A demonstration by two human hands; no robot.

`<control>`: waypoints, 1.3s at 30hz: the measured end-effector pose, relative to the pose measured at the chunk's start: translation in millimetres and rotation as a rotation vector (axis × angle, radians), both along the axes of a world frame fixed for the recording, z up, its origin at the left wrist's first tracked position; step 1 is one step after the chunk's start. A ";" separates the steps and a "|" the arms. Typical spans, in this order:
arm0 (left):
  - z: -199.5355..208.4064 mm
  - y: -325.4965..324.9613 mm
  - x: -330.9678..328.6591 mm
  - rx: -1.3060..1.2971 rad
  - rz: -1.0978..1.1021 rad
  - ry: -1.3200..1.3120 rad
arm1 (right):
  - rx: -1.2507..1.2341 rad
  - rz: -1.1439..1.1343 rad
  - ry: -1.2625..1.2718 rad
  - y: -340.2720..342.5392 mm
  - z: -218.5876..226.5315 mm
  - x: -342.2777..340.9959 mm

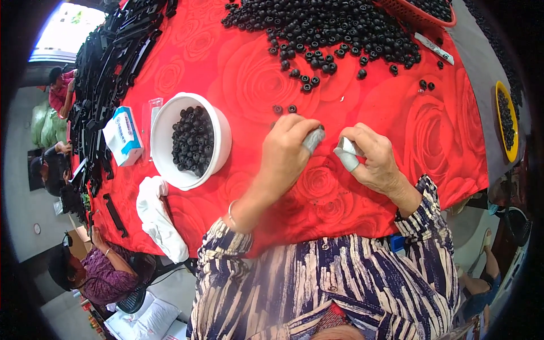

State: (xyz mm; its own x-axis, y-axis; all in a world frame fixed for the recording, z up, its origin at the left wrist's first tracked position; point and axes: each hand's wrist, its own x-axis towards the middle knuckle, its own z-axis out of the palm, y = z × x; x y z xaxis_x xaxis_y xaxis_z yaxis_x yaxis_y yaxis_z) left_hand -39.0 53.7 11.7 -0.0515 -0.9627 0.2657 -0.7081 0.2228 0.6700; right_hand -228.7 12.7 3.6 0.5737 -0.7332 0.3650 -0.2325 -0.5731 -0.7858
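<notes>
Well, from up here by the worker's head, I see both hands over the red cloth [249, 93], near each other but apart. The left hand [288, 141] has its fingers curled in close to the thumb, a grey wrap [313, 139] over a tip. Something small and dark shows at that tip; whether it's gripped, I can't tell. The right hand [371, 156] brings thumb and forefinger nearly together, both wrapped, and I can't make out whether anything sits between them.

Two black beads [285, 108] lie just beyond the left hand. More fill part of the white bowl [222, 133] to its left, and a big heap [334, 37] spreads along the far side, near a red basket [451, 22] and a white stick [434, 49]. A yellow tray [512, 155] of dark bits sits off to the right.

Left of the bowl are a blue-and-white box [123, 137] and, nearer the worker, a white rag [158, 218]. Black strips [116, 65] pile up along the left edge, where a co-worker in purple [107, 275] sits.
</notes>
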 end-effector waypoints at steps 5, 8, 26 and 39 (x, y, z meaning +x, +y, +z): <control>22.9 29.3 1.3 0.668 0.041 1.032 | 0.187 0.096 -0.138 -0.5 10.4 -3.2; 14.9 45.8 1.3 0.632 -0.035 1.353 | 0.289 0.179 -0.167 3.2 13.3 -2.0; -3.2 60.2 -7.5 0.837 -0.041 1.686 | 0.114 0.328 -0.178 11.6 11.5 2.9; -2.4 65.5 -18.6 0.734 0.080 1.698 | -0.274 0.242 -0.141 11.9 8.1 2.3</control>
State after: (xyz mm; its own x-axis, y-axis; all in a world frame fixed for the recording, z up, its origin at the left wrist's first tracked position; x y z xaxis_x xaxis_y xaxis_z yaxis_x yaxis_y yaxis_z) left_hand -57.5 119.2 9.3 -0.1630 -0.8813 -0.4436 0.7533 -0.4015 0.5209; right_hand -226.4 24.6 11.7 0.6487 -0.4472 0.6157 0.0345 -0.7910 -0.6109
